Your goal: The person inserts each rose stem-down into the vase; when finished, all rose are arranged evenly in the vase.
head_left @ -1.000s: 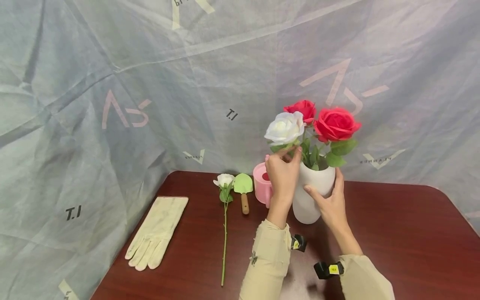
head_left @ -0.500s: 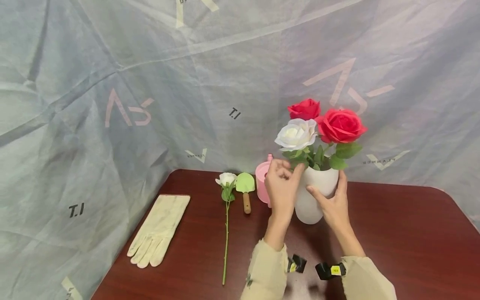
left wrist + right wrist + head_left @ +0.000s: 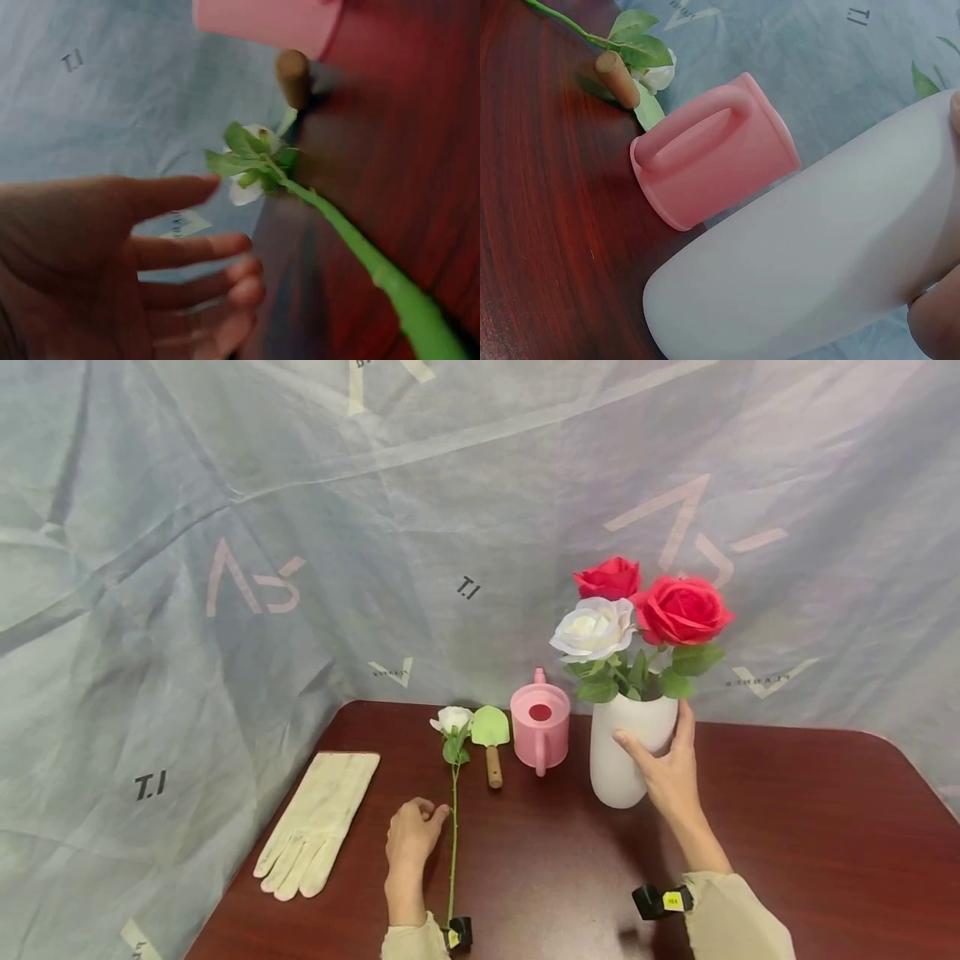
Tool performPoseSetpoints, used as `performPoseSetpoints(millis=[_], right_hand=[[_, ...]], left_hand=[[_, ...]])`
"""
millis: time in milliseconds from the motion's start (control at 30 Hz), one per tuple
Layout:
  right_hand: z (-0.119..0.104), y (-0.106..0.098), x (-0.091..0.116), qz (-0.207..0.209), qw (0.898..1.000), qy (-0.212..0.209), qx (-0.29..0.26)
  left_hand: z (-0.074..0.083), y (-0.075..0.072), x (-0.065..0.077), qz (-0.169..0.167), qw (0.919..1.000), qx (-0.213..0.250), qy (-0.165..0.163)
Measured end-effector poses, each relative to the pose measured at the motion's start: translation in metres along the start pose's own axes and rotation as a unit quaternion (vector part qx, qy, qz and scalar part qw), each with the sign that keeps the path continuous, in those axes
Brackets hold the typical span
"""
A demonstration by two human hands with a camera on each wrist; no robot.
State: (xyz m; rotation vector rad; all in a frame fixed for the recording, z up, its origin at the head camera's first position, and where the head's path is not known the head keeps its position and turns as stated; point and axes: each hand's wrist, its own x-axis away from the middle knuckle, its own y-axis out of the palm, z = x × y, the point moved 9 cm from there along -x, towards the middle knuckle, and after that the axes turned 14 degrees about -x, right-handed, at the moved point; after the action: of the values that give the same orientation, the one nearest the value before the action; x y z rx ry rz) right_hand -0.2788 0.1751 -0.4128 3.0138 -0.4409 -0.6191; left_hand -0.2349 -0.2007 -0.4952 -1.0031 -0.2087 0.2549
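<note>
My right hand (image 3: 671, 777) grips the white vase (image 3: 618, 760) near its top, thumb on the front and fingers round the right side. Two red roses (image 3: 684, 610) and a white rose (image 3: 592, 628) stand in the vase, their lower stems hidden inside. My left hand (image 3: 414, 835) is just left of the stem of another white rose (image 3: 453, 827), which lies on the table. In the left wrist view the loosely bent fingers (image 3: 195, 277) have nothing between them, and the green stem (image 3: 360, 247) runs past on the right.
A pink watering can (image 3: 540, 727) stands left of the vase. Beside it lies a small green trowel (image 3: 491, 735) with a wooden handle. A pale work glove (image 3: 318, 822) lies at the left of the dark red table (image 3: 810, 827), before a grey cloth backdrop (image 3: 450, 527).
My left hand has let go of the white rose in the vase and moved down and left to the lying rose. That vase rose sits lower and farther right. My right hand still holds the vase.
</note>
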Motion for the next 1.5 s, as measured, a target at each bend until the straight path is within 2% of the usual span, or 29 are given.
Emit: performPoseSetpoints(millis=[100, 200, 367, 533, 633, 767, 833, 900, 967, 1000, 1133, 1267, 1500], right_hand=[[0.000, -0.004, -0.001, 0.006, 1.000, -0.007, 0.000], [0.001, -0.007, -0.001, 0.010, 1.000, -0.008, -0.002], [0.006, -0.006, 0.003, 0.002, 1.000, 0.008, 0.003], [0.005, -0.001, 0.004, -0.005, 1.000, 0.001, -0.002], [0.003, 0.000, 0.004, -0.007, 1.000, -0.005, -0.003], [0.002, -0.001, 0.002, -0.002, 1.000, -0.013, 0.001], [0.001, -0.001, 0.001, 0.000, 1.000, -0.015, -0.003], [0.000, 0.000, 0.000, 0.000, 1.000, -0.015, -0.004], [-0.003, 0.001, 0.000, -0.002, 1.000, -0.013, -0.007], [-0.004, 0.002, 0.001, -0.003, 1.000, -0.012, -0.007], [-0.019, 0.007, 0.005, -0.007, 1.000, -0.009, -0.013], [-0.031, 0.011, 0.009, -0.009, 1.000, -0.010, -0.017], [-0.034, 0.011, 0.010, -0.005, 1.000, -0.012, -0.020]], left_hand=[[0.003, 0.010, -0.012, -0.043, 0.9987, -0.022, 0.015], [0.013, 0.021, -0.029, -0.058, 0.9967, -0.046, 0.032], [0.018, 0.039, -0.054, -0.034, 0.9958, -0.084, 0.010], [0.016, 0.046, -0.066, -0.004, 0.9949, -0.100, -0.013], [0.010, 0.042, -0.066, 0.005, 0.9975, -0.065, -0.028], [-0.002, 0.027, -0.059, 0.026, 0.9982, 0.031, -0.044], [-0.007, 0.016, -0.053, 0.046, 0.9942, 0.087, -0.044], [-0.011, 0.006, -0.047, 0.063, 0.9857, 0.150, -0.043], [-0.014, -0.002, -0.041, 0.073, 0.9724, 0.217, -0.045], [-0.016, -0.005, -0.038, 0.076, 0.9625, 0.256, -0.049], [-0.019, -0.012, -0.028, 0.074, 0.9149, 0.392, -0.065], [-0.014, -0.020, -0.019, 0.059, 0.8605, 0.502, -0.060], [0.005, -0.031, -0.010, 0.020, 0.7495, 0.660, -0.049]])
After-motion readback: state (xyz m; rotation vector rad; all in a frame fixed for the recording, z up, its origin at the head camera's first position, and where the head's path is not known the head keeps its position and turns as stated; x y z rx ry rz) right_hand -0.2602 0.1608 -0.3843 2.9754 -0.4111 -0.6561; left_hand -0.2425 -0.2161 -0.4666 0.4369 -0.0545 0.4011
